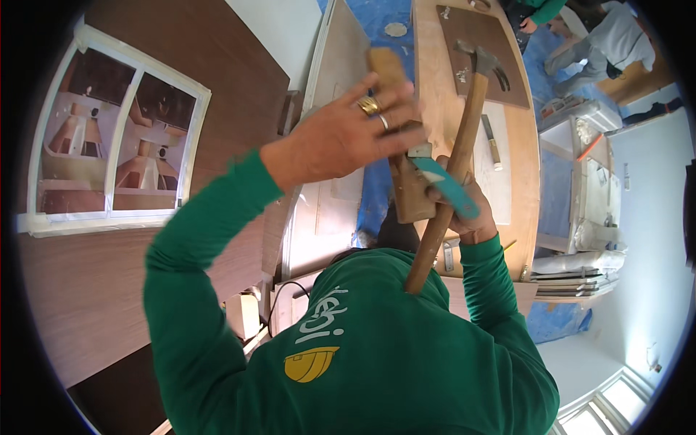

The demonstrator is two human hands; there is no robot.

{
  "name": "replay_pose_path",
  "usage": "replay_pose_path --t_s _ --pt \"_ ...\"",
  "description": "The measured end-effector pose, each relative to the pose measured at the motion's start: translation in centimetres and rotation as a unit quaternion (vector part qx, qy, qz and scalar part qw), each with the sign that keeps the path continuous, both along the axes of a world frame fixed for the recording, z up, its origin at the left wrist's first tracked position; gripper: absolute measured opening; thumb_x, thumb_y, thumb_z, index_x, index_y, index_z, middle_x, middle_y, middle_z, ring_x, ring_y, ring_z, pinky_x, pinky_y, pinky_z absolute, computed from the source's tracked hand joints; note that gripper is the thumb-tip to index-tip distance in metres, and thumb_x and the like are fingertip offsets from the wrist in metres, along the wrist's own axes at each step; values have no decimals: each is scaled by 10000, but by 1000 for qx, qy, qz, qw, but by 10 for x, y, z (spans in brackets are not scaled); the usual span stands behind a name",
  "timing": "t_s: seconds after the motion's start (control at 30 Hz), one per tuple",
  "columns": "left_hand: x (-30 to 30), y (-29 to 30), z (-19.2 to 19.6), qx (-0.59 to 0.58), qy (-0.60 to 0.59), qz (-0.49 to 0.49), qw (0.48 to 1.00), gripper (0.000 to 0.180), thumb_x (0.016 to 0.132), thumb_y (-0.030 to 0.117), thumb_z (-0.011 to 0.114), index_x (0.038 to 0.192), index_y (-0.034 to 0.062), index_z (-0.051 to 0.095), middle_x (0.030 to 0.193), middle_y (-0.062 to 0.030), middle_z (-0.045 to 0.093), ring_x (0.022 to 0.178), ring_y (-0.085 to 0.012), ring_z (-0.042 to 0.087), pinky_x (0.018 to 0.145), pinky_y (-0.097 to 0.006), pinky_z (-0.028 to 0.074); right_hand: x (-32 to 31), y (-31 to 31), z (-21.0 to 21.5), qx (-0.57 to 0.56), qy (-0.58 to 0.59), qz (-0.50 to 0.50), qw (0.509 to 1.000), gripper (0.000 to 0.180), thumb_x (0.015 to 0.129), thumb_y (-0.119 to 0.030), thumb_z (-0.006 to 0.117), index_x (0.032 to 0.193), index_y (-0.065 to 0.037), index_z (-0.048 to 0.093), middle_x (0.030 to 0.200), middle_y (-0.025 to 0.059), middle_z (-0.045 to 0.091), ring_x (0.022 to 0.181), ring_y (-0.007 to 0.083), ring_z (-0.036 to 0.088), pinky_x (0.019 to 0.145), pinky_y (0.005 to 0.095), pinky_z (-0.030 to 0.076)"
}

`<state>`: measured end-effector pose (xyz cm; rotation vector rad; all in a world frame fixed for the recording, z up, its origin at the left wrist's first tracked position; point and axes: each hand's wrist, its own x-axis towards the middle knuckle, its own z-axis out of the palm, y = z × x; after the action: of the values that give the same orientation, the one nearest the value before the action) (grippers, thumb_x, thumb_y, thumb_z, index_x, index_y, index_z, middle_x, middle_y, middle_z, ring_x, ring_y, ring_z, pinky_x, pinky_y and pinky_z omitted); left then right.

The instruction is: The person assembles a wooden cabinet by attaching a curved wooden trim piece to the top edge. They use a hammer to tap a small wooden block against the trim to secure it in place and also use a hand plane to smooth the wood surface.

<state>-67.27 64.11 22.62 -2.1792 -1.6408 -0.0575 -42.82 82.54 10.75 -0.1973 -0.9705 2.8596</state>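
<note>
My right hand point(471, 210) is wrapped round the wooden handle of a claw hammer point(464, 138), its head pointing away from me. By the same fingers lies a teal strip-like tool point(451, 192) with a small pale metal piece at its upper end; its kind is unclear. Beside the hammer, a long brown wooden block point(413, 192) runs away from me, partly covered by my left hand point(341, 138). That hand's fingers are stretched and apart across the block, slightly blurred, with two rings on them. Whether they touch the wood I cannot tell.
A long wooden workbench point(435, 43) bears a brown panel point(496, 43) and a chisel-like tool point(492, 143). To the left, photo sheets point(116, 138) are taped on a brown panel. Shelving point(580, 174) stands at right. Another person in grey point(620, 43) bends at far right.
</note>
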Motion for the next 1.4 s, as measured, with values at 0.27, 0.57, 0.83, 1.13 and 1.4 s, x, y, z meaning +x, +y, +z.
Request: replay_pose_path --t_s 0.27,0.57,0.83,1.13,1.4 --pt "66 11 -50 -86 -853 235 459 611 1010 262 814 1496 -52 617 1306 -133 750 1160 -225 739 966 -374 621 -7 4 3 362 -93 -39 927 305 898 -124 839 1164 -30 722 982 28 743 938 132 701 870 330 589" --pt "56 -17 -98 -73 -815 276 505 549 932 115 867 1397 -64 636 1228 -120 741 1103 -164 706 967 -341 583 27 -20 -22 325 -145 -35 934 343 1022 -173 804 1319 -7 765 1065 52 805 944 102 709 883 287 588" --pt "-15 -51 -90 190 -445 155 861 554 928 -42 748 1446 67 587 1506 -198 637 1511 -429 526 1160 -478 507 81 -22 -90 310 -345 -73 883 339 1034 -308 803 1004 25 744 893 111 778 752 183 768 642 311 599" --pt "-15 -64 -107 169 -510 194 821 785 876 44 841 1561 96 462 1326 -240 703 1195 -485 688 1003 -506 582 108 -64 -117 345 -408 -29 844 361 1008 -266 806 787 -28 649 671 60 667 538 138 627 496 302 501" --pt "-26 -67 -108 196 -509 169 821 771 853 102 882 1522 77 500 1288 -238 713 1148 -468 703 974 -482 597 107 -80 -116 414 -368 -28 832 344 1008 -269 793 806 -16 675 636 38 648 536 132 611 515 318 486"
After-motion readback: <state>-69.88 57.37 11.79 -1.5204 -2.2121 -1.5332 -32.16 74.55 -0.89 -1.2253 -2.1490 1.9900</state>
